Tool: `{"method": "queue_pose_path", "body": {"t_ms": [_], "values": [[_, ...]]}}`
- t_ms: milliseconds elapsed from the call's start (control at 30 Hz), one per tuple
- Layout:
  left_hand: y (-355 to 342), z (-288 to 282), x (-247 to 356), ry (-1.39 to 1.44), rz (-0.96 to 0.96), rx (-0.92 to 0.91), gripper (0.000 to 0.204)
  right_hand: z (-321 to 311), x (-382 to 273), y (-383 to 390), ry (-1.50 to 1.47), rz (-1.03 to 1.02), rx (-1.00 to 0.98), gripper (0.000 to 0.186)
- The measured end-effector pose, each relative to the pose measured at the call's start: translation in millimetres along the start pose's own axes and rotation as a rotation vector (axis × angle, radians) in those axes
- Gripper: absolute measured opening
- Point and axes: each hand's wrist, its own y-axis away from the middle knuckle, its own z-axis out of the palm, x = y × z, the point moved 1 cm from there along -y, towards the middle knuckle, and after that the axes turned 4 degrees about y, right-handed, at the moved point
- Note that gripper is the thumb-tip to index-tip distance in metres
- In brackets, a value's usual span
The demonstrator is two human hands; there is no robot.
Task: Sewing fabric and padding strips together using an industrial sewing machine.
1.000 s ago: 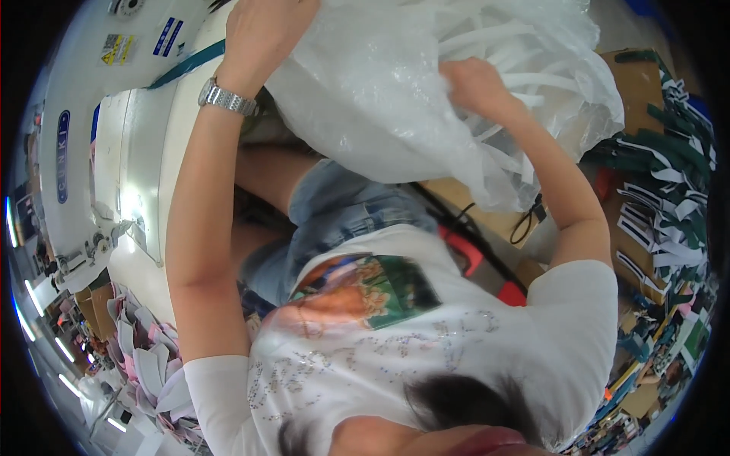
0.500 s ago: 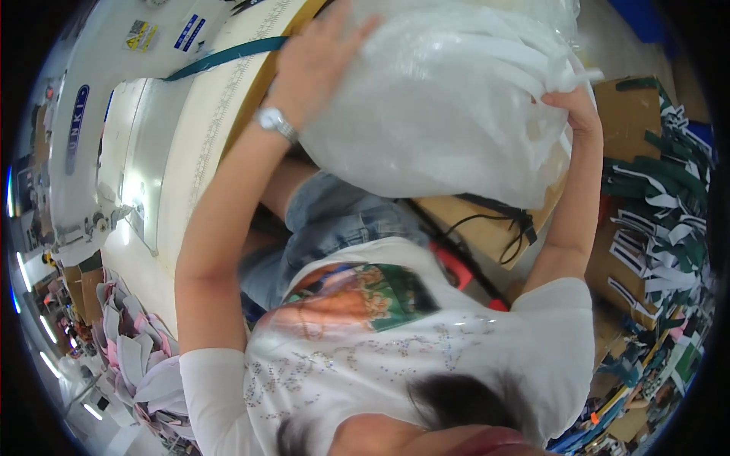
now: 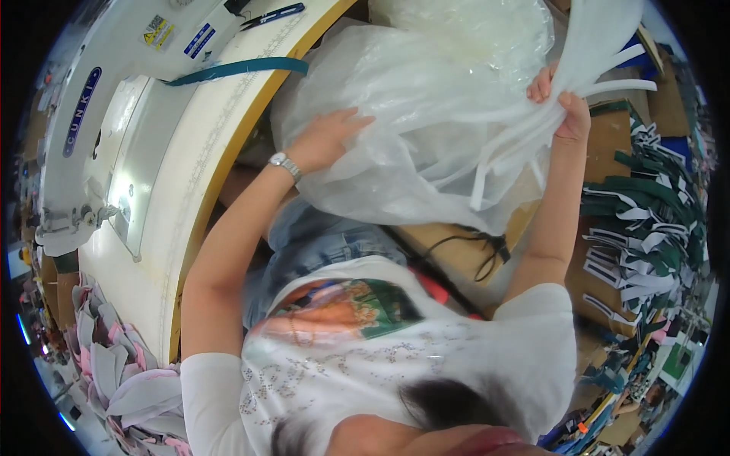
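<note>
A large translucent plastic bag [image 3: 357, 68] lies across my lap and beyond it, beside the table's edge. My right hand [image 3: 566, 114] is closed around a bunch of long white strips [image 3: 597, 38]. Some of their ends stick out to the right and others trail down over the bag; whether they are cloth or elastic I cannot make out. My left hand [image 3: 327, 140], a silver watch on its wrist, rests on the bag's left side with its fingers stretched out.
At the left stands a white sewing machine [image 3: 99, 114] on a white table [image 3: 205, 152], with a teal strip [image 3: 236, 70] and thread snips [image 3: 274, 15] there. Grey and pink pieces [image 3: 114, 365] are heaped lower left. Green and white pieces [image 3: 646, 243] lie over cardboard at the right.
My right hand has drawn the white strips up and out, so more of their length shows. My left hand has come down from the bag's upper left onto its side.
</note>
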Motion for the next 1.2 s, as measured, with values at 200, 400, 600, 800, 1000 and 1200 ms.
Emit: {"method": "queue_pose_path", "body": {"t_ms": [200, 400, 600, 800, 1000, 1200], "values": [[10, -80, 41, 0.628, 0.125, 0.452, 0.064, 83, 0, -43, 0.192, 0.095, 0.165, 0.035], [-7, -124, 83, 1.381, 0.077, 0.701, 0.065, 226, 39, -66, 1.213, -0.127, 0.222, 0.063], [20, -150, 45, 1.18, 0.126, 0.934, 0.041, 239, 38, -74, 1.122, -0.3, 0.143, 0.074], [45, -202, -5, 2.073, 0.605, 0.832, 0.028, 187, 65, -50, 0.74, -0.083, 0.04, 0.063], [58, -197, -16, 1.861, 0.468, 1.139, 0.041, 179, 85, -27, -0.12, 0.108, 0.502, 0.043], [86, -170, -8, 1.777, 0.355, 1.274, 0.059, 178, 82, 3, 0.478, 0.105, 0.242, 0.029]]}}
